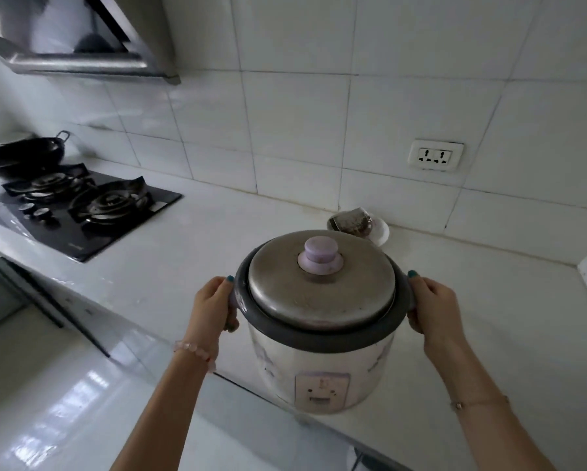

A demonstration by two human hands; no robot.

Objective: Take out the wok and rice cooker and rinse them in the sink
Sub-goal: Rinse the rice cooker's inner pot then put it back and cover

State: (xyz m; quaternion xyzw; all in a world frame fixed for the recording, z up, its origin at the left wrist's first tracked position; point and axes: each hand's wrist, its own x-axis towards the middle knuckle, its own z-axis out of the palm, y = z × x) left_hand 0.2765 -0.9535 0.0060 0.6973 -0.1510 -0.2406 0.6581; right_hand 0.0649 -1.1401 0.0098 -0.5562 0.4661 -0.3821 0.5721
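White counter (190,239) | rice cooker (319,362): grey rim (319,339), steel lid (322,297) | left grip (214,307), right grip (431,307) clasping its sides

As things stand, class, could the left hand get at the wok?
Probably not. The left hand grips one side of the cooker, the right hand the other, and the wok sits far off beyond the stove. Nothing blocks the way, but the hand is full.

Left hand (214,305) and right hand (429,305) gripping lidded rice cooker (321,334) by side handles, wok (22,156) beside hob (85,212)
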